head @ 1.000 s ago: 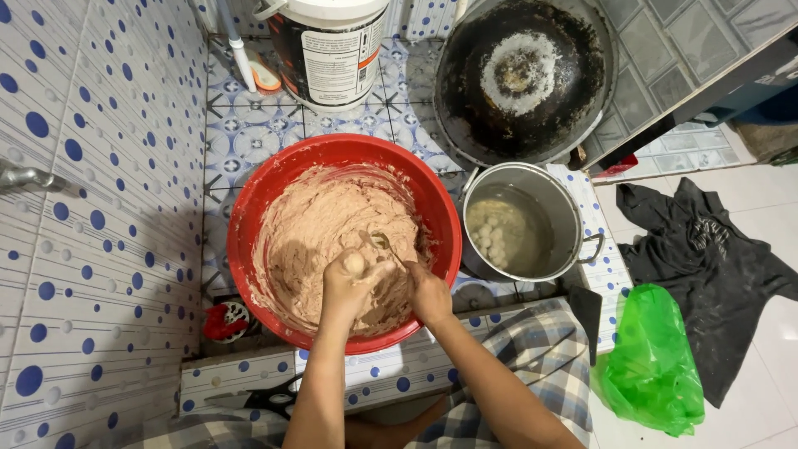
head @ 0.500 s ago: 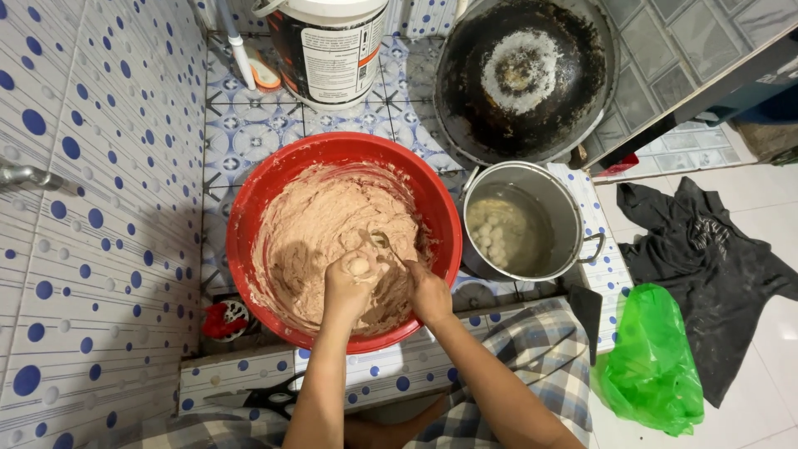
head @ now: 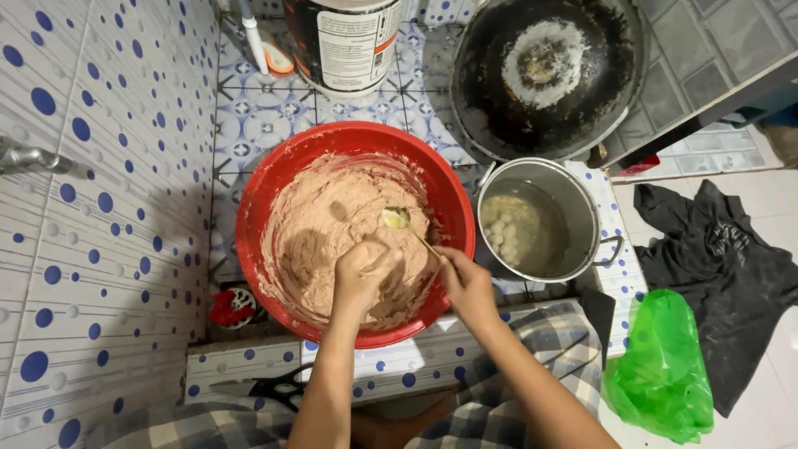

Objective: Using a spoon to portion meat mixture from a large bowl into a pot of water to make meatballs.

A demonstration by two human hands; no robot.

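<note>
White tiles dotted with blue are covering the wall on the left, and patterned blue floor tiles (head: 266,116) are showing beyond a low tiled ledge (head: 249,362) in the head view. On that floor a red plastic basin (head: 449,195) is sitting, filled with pinkish-brown paste (head: 316,224) that is smeared up its inner wall. The left hand (head: 363,270) is pressing down into the paste near the front of the basin, its fingers curled together into a fist around a lump of the mixture. The right hand (head: 465,283) is hovering just over the basin's near right rim, its fingers pinched on the thin handle of a spoon (head: 396,218), whose bowl is lying on the paste and carrying a pale dab of it. Just beside the basin on the right, a steel pot (head: 582,208) is holding cloudy water with small pale balls (head: 507,233) lying in it. Behind the pot a blackened wok (head: 544,75) is resting, and a white bucket (head: 349,41) is standing behind the basin. A green plastic bag (head: 661,366) and a dark cloth (head: 723,258) are lying on the white floor at the right. Checked fabric (head: 532,349) is covering the person's knees at the bottom
</note>
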